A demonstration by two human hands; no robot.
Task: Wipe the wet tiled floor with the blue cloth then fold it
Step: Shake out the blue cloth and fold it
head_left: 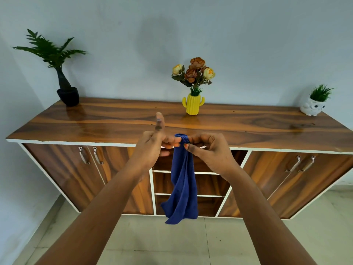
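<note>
A blue cloth (pixel 183 184) hangs bunched and limp in the air in front of a wooden sideboard. Its top end is pinched between my two hands at about the height of the sideboard's top. My left hand (pixel 152 144) holds the top from the left with its fingertips, thumb sticking up. My right hand (pixel 208 148) pinches the same top end from the right. The cloth's lower corners dangle above the pale tiled floor (pixel 172 241). No wet patch on the tiles can be made out.
The long wooden sideboard (pixel 114 123) stands against the wall, with doors left and right and open shelves in the middle. On it are a dark potted plant (pixel 66 94), a yellow cactus vase of flowers (pixel 193 104) and a white owl pot (pixel 313 108).
</note>
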